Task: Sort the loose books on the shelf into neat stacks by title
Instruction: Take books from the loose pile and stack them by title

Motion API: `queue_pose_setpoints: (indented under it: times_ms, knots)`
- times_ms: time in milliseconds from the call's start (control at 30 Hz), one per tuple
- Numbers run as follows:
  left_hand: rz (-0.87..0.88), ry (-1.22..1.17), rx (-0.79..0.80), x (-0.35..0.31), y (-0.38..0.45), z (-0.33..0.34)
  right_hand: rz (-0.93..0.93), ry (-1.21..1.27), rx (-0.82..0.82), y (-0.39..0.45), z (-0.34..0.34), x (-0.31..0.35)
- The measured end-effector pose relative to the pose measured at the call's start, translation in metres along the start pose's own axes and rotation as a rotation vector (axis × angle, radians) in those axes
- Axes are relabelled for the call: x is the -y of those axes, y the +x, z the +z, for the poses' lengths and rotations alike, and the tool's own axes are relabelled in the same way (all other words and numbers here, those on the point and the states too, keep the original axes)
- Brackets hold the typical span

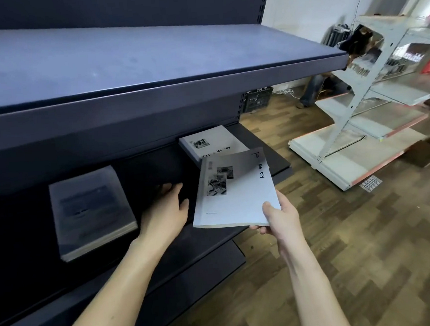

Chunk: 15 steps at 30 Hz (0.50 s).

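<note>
My right hand (277, 215) pinches the near right corner of a white "Time Memory" book (234, 192), held tilted above the dark middle shelf (215, 242). Behind it a stack of the same white title (211, 142) lies flat at the shelf's right end. A stack of grey-blue books (91, 208) lies flat on the left of the shelf. My left hand (167, 210) reaches into the shaded gap between the two stacks, fingers stretched forward over a dark surface; whether a dark book lies under it I cannot tell.
The dark upper shelf (151, 90) overhangs the working shelf and shades it. A lower shelf ledge (192, 280) juts out below. To the right stand white shelving units (360, 130) on a wooden floor, with a black crate (257, 99) and a seated person's legs (311, 91) farther back.
</note>
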<state>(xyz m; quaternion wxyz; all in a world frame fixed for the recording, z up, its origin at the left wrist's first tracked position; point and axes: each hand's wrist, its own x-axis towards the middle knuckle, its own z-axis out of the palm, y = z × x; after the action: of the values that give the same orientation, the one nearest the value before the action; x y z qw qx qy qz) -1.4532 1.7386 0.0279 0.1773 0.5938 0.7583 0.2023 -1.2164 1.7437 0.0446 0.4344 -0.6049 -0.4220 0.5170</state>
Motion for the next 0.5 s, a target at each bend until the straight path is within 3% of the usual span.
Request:
queue_pose_setpoints:
  times_ms: [200, 500]
  knots:
    - [-0.044, -0.055, 0.050, 0.001, 0.024, 0.018, 0.044, -0.072, 0.026, 0.036, -0.005, 0.004]
    - [-0.142, -0.028, -0.004, -0.026, 0.047, 0.031, 0.066, -0.180, 0.164, 0.099, -0.023, 0.011]
